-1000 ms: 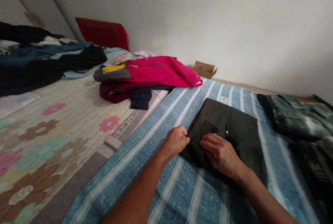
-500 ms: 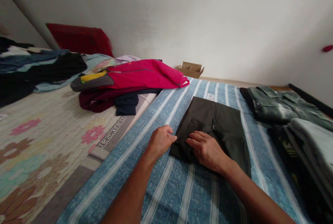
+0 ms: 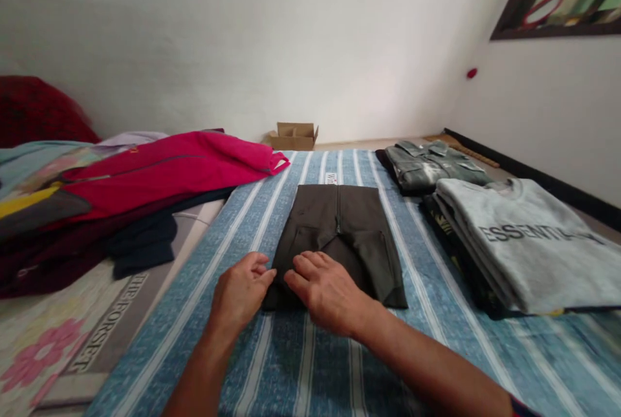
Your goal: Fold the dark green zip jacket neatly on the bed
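A dark olive-brown zip garment [image 3: 356,207] lies folded into a compact block on the striped bedding, its zip running down the middle from the far edge. My left hand [image 3: 241,291] is at the near left side of the garment, thumb tip at its edge, fingers bent and a little apart, with no cloth visible between them. Across the near part rests my right hand [image 3: 325,291], palm down, fingers loosely bent on the fabric. Cloth under the right palm is hidden.
Blue striped bedding [image 3: 189,320] lies beneath. At right are a folded grey sweatshirt [image 3: 528,262] on other clothes and a folded green patterned garment [image 3: 431,161]. At left, a pink jacket [image 3: 194,161] covers darker clothes. A cardboard box [image 3: 294,138] stands by the wall.
The view has turned right, bringing the sweatshirt and a window into sight. The garment's near part, which trailed towards me, now ends in a straight edge below my hands.
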`<action>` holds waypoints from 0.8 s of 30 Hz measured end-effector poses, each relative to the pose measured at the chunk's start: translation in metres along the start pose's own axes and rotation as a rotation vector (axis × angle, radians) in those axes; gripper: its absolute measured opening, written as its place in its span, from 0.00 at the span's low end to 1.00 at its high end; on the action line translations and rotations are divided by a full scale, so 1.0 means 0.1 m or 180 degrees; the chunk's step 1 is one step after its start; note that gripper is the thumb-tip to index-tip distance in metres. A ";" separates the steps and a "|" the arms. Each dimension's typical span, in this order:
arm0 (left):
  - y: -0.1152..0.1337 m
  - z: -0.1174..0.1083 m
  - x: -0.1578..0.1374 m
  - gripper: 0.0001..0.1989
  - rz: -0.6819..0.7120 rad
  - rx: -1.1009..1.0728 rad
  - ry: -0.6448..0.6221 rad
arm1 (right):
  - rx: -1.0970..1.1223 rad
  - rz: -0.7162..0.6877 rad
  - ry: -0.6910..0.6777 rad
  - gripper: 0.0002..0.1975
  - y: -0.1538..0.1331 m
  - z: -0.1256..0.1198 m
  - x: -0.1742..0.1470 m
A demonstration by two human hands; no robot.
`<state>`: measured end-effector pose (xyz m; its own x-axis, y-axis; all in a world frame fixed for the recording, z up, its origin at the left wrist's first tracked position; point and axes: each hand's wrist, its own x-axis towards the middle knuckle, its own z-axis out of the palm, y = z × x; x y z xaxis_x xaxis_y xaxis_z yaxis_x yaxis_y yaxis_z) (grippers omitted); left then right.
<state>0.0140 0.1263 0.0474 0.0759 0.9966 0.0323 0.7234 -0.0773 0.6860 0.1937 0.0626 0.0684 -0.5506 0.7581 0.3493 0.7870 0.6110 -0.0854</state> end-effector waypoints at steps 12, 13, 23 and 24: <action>0.74 0.16 -0.16 0.08 0.1048 0.0138 -0.0335 | 0.1106 0.2953 0.0681 0.13 0.78 -0.22 -1.08; 0.74 0.19 -0.17 0.08 0.1108 0.0300 -0.0353 | 0.1225 0.3077 0.0618 0.14 0.86 -0.22 -1.13; 0.74 0.39 -0.75 0.07 0.1558 0.1531 -0.0837 | 0.1594 0.2876 0.0683 0.21 0.74 -0.12 -1.22; 0.72 0.41 -0.80 0.07 0.1622 0.1438 -0.0803 | 0.1502 0.2755 0.0772 0.21 0.69 -0.12 -1.20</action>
<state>0.0881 0.0393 0.0648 0.5957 0.8008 0.0619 0.7647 -0.5890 0.2614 0.3174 0.0113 0.0322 0.2689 0.9484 0.1682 0.6696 -0.0586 -0.7404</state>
